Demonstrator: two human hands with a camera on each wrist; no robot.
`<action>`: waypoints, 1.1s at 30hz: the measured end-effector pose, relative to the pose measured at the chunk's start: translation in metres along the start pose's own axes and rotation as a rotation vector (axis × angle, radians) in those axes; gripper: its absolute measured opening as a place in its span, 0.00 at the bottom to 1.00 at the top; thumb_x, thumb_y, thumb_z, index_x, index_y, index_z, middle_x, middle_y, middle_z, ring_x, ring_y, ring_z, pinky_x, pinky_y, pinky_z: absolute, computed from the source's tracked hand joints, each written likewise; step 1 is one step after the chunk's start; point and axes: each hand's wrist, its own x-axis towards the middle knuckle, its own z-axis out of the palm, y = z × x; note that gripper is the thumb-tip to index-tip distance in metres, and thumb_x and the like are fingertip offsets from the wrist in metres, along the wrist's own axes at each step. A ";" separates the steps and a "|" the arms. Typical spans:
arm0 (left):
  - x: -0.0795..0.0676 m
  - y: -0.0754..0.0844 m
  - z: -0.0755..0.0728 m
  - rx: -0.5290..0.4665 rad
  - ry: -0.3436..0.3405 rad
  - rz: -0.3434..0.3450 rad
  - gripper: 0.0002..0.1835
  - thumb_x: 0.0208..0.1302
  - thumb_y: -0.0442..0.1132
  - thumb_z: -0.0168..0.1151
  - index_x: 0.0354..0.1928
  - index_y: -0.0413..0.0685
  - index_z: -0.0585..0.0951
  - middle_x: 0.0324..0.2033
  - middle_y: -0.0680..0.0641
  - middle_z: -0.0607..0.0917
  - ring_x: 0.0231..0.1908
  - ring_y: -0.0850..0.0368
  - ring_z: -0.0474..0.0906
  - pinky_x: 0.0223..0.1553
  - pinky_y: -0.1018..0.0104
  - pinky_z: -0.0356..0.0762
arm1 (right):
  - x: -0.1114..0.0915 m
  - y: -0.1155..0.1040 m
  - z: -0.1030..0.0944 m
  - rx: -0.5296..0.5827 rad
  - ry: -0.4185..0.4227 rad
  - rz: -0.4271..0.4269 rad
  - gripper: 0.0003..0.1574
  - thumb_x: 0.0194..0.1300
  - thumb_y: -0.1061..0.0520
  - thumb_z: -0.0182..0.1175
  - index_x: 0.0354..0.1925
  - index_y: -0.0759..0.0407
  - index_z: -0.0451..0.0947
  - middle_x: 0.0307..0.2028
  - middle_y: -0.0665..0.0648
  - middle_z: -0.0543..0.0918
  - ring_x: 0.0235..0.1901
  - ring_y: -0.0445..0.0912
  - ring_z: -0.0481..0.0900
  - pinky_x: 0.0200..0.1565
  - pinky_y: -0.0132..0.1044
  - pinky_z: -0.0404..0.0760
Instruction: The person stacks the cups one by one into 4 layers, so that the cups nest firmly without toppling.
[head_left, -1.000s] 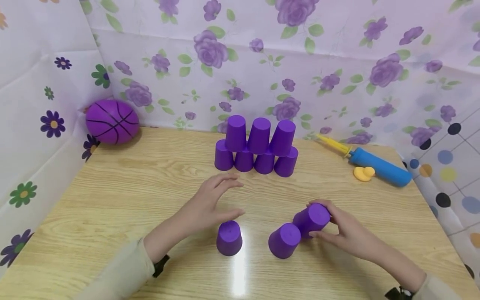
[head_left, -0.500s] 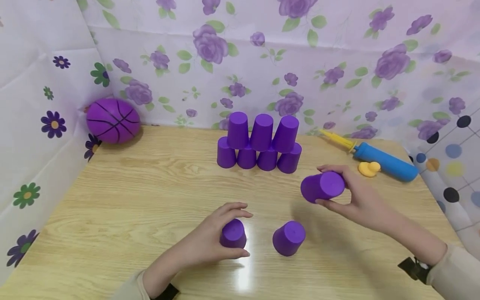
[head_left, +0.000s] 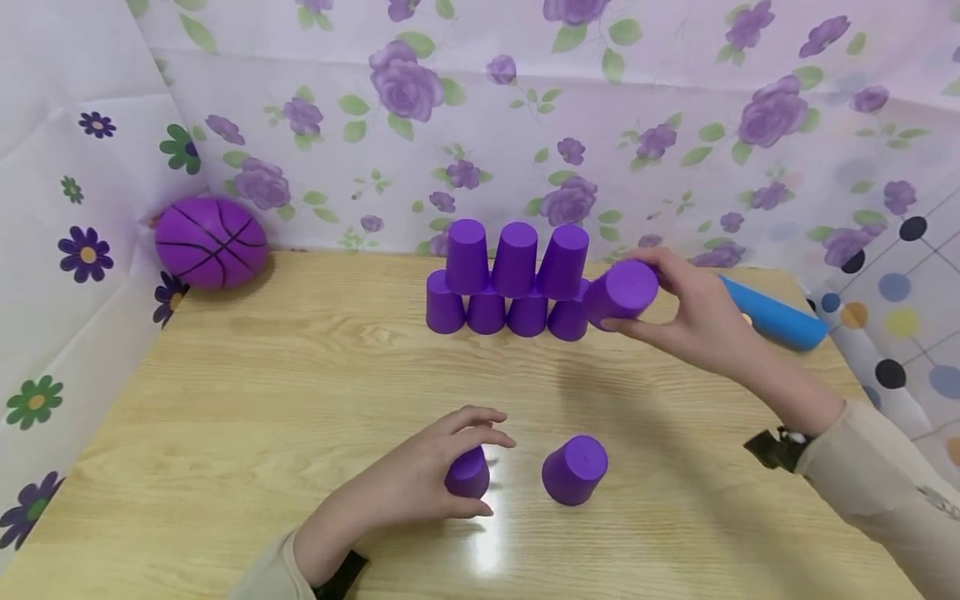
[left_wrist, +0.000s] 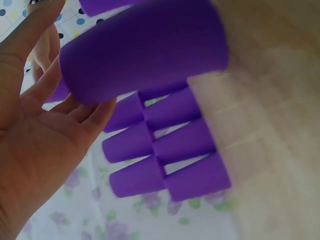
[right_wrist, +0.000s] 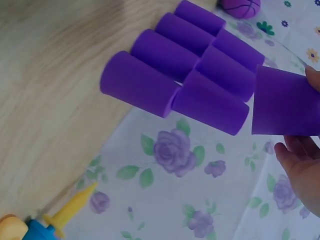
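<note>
Upside-down purple cups stand at the back of the table in two rows, three (head_left: 514, 260) on top of several (head_left: 486, 312). My right hand (head_left: 701, 317) grips another purple cup (head_left: 630, 289) between thumb and fingers, raised and tilted beside the stack's right end. In the right wrist view, this held cup (right_wrist: 285, 102) is close to the upper row. Near the front, my left hand (head_left: 420, 471) curves its thumb and fingers around an upside-down cup (head_left: 468, 477), partly hidden by the hand. A separate upside-down cup (head_left: 574, 471) stands to its right.
A purple ball (head_left: 212, 242) with black lines sits at the back left corner. At the right lies a blue pump (head_left: 780, 317), partly behind the right hand; its yellow tip (right_wrist: 72, 207) and part of a yellow duck (right_wrist: 12, 227) show in the right wrist view. Flowered cloth (head_left: 337, 125) hangs behind.
My right hand has lifted its cup from beside the front cup and carried it back to the stack. My left hand has come down around the front left cup.
</note>
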 end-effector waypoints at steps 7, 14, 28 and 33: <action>-0.003 0.004 -0.011 0.038 -0.078 -0.061 0.35 0.46 0.42 0.75 0.58 0.58 0.72 0.65 0.52 0.63 0.58 0.55 0.70 0.55 0.65 0.73 | 0.034 -0.003 0.002 0.077 0.029 -0.039 0.40 0.43 0.65 0.75 0.55 0.62 0.70 0.48 0.56 0.77 0.49 0.48 0.75 0.58 0.37 0.73; -0.008 -0.001 -0.018 0.022 -0.095 -0.043 0.29 0.47 0.32 0.72 0.53 0.54 0.74 0.62 0.50 0.66 0.55 0.56 0.72 0.55 0.65 0.73 | 0.061 -0.004 0.009 0.132 0.080 0.044 0.41 0.46 0.62 0.74 0.59 0.56 0.69 0.53 0.54 0.75 0.56 0.46 0.71 0.61 0.37 0.69; -0.004 -0.006 -0.013 0.022 -0.094 0.008 0.24 0.49 0.29 0.69 0.50 0.49 0.76 0.52 0.53 0.76 0.52 0.60 0.73 0.54 0.69 0.73 | 0.102 0.007 0.038 0.294 0.115 0.251 0.41 0.49 0.57 0.73 0.61 0.52 0.69 0.53 0.52 0.76 0.54 0.43 0.73 0.59 0.36 0.71; -0.005 -0.008 -0.013 -0.006 -0.104 0.010 0.23 0.51 0.30 0.69 0.50 0.49 0.75 0.50 0.54 0.77 0.50 0.62 0.73 0.53 0.71 0.73 | 0.110 0.010 0.044 0.308 0.112 0.279 0.42 0.51 0.56 0.72 0.62 0.51 0.66 0.54 0.53 0.75 0.55 0.44 0.73 0.59 0.37 0.71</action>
